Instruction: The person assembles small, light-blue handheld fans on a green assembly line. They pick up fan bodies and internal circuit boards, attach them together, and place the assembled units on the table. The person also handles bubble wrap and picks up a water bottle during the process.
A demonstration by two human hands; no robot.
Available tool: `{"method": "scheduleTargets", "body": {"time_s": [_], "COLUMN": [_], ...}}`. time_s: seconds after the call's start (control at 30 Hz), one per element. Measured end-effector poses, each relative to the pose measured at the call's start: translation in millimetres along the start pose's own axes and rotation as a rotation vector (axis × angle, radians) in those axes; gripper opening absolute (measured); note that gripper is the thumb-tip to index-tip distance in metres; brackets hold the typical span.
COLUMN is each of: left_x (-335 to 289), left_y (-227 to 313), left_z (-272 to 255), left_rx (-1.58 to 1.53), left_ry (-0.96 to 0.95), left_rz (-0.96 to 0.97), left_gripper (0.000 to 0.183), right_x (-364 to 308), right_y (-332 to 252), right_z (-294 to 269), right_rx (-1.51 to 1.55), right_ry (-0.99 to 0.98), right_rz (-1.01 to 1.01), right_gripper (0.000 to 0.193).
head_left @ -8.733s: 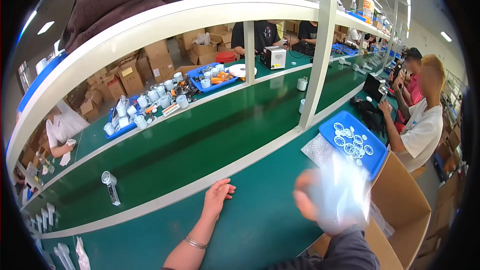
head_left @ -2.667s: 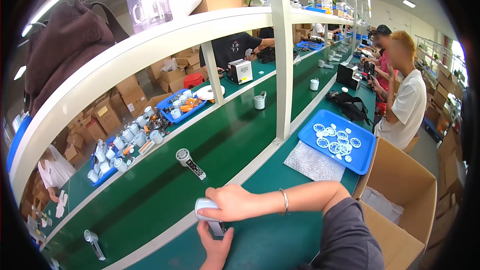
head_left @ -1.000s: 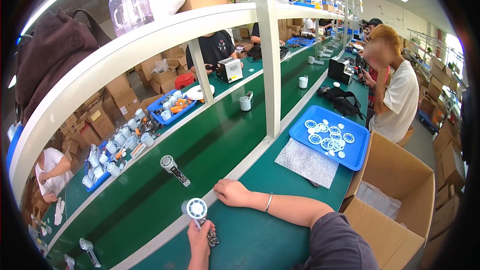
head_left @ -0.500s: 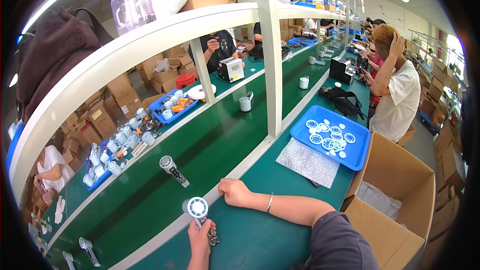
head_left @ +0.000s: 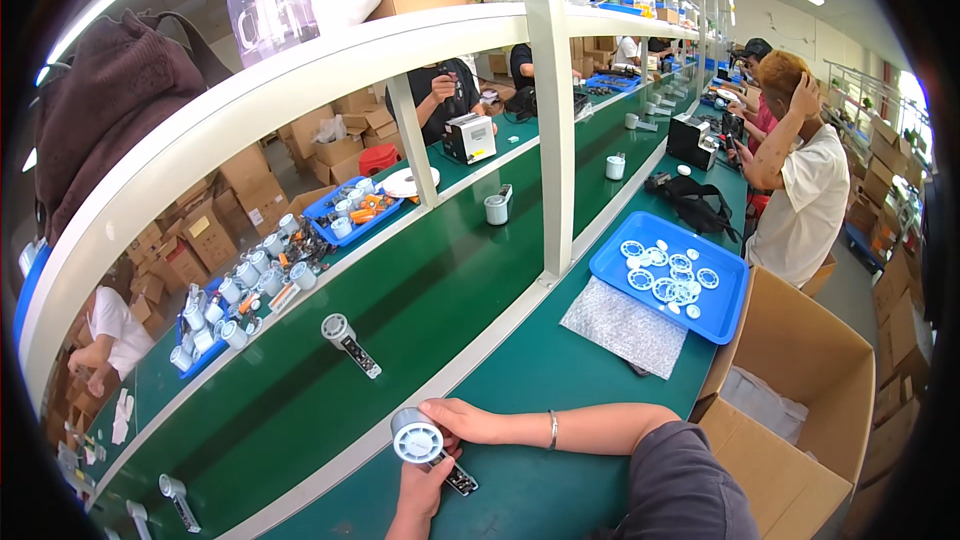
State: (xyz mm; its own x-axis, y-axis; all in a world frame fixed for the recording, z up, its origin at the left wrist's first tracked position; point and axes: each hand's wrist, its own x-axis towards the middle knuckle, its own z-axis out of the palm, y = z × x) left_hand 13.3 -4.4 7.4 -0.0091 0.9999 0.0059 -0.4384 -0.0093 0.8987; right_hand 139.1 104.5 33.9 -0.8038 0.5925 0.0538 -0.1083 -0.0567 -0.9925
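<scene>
A half-built handheld fan [head_left: 417, 442] is over the near edge of the green bench. Its round, pale blue-grey head carries a slotted white disc facing me, and a dark circuit board shows along its open handle. My left hand [head_left: 422, 488] is closed around the handle just below the head. Against the head's upper right side, my right hand [head_left: 460, 422] grips the housing with thumb and fingers; some fingertips are hidden behind it. On the green belt beyond lies a similar fan unit [head_left: 350, 344] with its board exposed.
A blue tray [head_left: 602, 258] of white rings and discs stands right, beside bubble wrap [head_left: 622, 328]. An open carton [head_left: 800, 340] adjoins the bench. A white post [head_left: 552, 140] and shelf [head_left: 330, 48] rise ahead. Co-workers [head_left: 812, 175] sit along the line.
My right hand has left the belt's rail and now holds the fan's head. My left hand has shifted slightly right with the fan, whose disc has tilted. The view has shifted a little.
</scene>
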Motion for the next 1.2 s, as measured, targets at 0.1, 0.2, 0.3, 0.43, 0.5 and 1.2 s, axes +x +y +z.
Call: {"method": "scheduleTargets", "body": {"time_s": [0.1,0.2,0.3,0.43,0.5,1.2], "left_x": [-3.4,-8.2,-5.7,-4.4,-6.0,-18.2], "left_y": [1.6,6.2,-1.6,-6.4,-4.8,1.3], "left_z": [6.4,15.2,2.5,-5.6,-2.9,14.7], "left_rx": [0.031,0.034,0.045,-0.009,0.022,-0.020], "left_ry": [0.031,0.015,-0.030,0.031,0.038,0.080], "left_rz": [0.055,0.084,-0.002,-0.109,-0.110,-0.065], "left_gripper": [0.043,0.051,0.050,0.046,0.040,0.020], "right_x": [-10.2,-15.6,-17.0,-15.8,-14.6,-21.7], "right_y": [-17.2,-19.5,-25.0,-24.8,-21.3,-31.5], "right_z": [10.6,17.9,18.4,18.0,18.6,21.5], "right_rx": [-0.212,-0.431,-0.440,-0.399,-0.375,-0.856], "right_ry": [0.010,0.035,-0.002,0.012,-0.001,0.168], "right_rz": [-0.076,-0.179,-0.164,-0.056,-0.002,-0.305], "right_gripper": [0.048,0.050,0.053,0.055,0.056,0.052]}}
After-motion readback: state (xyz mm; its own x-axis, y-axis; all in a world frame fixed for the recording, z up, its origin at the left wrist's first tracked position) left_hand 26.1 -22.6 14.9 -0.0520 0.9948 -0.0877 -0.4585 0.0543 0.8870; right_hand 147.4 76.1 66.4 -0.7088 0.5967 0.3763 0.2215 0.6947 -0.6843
